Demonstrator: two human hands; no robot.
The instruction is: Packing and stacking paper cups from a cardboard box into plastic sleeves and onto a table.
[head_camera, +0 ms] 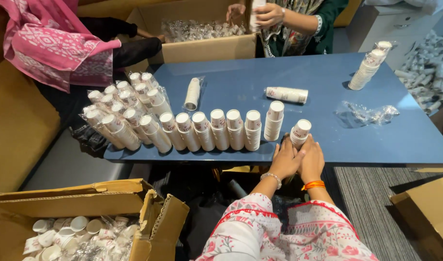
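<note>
Both my hands meet at the front edge of the blue table (327, 111). My left hand (285, 159) and my right hand (312, 159) wrap around the base of a short stack of white paper cups (300, 132) that stands upside down. To its left runs a row of several taller cup stacks (221, 128), the nearest one (274, 120) just beside my fingers. Further left, more stacks in clear sleeves (122, 108) lean together.
Two sleeved stacks (192, 93) (286, 94) lie flat mid-table. A leaning stack (369, 66) and an empty plastic wrap (368, 115) sit right. A person opposite holds cups over an open carton (202, 34). Another carton of loose cups (76, 227) stands at my lower left.
</note>
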